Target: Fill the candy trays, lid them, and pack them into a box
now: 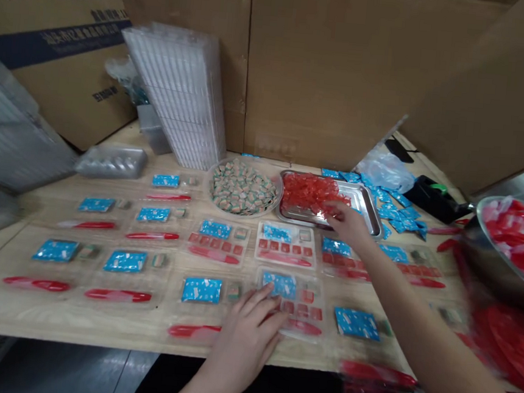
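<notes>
left hand: open, fingers spread on a clear blister tray, holding nothing
right hand: at red wrappers in a steel tray, grip can't tell
red spoon: lies sideways, one end hidden by left hand

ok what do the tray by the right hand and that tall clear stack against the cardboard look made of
The tray by the right hand looks like stainless steel, with a grey metallic sheen along its rim. The tall stack looks like thin moulded clear plastic, ribbed and see-through, though the exact plastic can't be told.
</notes>
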{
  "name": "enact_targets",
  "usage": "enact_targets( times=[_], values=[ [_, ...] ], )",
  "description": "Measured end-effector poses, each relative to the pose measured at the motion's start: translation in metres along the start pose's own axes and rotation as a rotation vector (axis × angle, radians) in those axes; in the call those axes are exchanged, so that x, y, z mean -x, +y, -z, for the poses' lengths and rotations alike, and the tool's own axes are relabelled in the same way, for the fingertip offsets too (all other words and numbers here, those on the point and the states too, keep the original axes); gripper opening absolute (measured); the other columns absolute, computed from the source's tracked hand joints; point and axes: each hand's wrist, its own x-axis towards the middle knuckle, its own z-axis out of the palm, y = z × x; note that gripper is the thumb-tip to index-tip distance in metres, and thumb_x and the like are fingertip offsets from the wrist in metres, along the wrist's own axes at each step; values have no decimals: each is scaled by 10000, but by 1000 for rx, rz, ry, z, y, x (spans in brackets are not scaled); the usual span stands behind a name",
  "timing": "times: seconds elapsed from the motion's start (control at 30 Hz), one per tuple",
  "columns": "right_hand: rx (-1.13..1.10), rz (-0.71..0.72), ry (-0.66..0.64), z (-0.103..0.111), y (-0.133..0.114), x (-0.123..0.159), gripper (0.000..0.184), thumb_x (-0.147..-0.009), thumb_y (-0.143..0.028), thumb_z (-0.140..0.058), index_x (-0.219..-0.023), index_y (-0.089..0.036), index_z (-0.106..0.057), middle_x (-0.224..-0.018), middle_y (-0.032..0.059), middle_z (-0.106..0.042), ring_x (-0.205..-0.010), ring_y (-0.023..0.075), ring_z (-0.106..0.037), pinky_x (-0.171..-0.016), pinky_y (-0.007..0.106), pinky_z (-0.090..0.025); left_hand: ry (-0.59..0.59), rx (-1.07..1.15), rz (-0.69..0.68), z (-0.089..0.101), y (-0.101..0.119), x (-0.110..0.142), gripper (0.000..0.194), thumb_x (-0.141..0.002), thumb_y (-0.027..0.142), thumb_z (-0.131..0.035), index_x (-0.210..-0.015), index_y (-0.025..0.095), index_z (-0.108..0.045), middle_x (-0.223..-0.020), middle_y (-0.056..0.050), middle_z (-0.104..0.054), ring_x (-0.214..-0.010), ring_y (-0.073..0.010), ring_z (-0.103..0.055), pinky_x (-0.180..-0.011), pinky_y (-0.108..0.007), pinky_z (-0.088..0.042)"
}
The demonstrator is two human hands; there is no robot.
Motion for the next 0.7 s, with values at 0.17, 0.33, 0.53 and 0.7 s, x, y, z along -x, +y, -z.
enact_targets(
  times=[0.17, 0.33, 0.53, 0.7],
  values=[
    [-679, -157, -163, 19, -12, 33, 339, -760, -402, -587, -1019, -186, -622, -882, 45, -651, -684, 132, -592, -589, 253, -485, -14, -1, -14, 2, -1, 2, 295, -842, 141, -528, -1117, 232, -583, -1186, -58, -605, -1278, -252, -410, -1016, -477, -403],
    [-1101, -348, -369, 31, -27, 53, 219, -763, -314, -543, -949, -209, -594, -765, 20, -603, -642, 115, -567, -578, 236, -477, 95, 107, -7, 19, 1, -5, 316, -860, 155, -517, -1157, 247, -572, -1227, -72, -577, -1249, -256, -437, -1031, -507, -362],
    [-1311, -352, -657, 24, -74, 96, 185, -734, -289, -590, -904, -215, -588, -697, -1, -569, -581, 103, -529, -524, 215, -445, 332, 847, 264, 32, 11, -53, 363, -859, 198, -522, -1221, 214, -509, -1247, -89, -571, -1110, -191, -562, -933, -357, -469],
    [-1429, -389, -691, 13, -92, 118, 183, -730, -300, -651, -877, -199, -607, -703, -10, -582, -585, 86, -547, -524, 193, -446, 345, 1193, 441, 28, 16, -70, 169, -762, 163, -589, -929, 150, -614, -940, -55, -678, -873, -151, -632, -809, -294, -497]
  ],
)
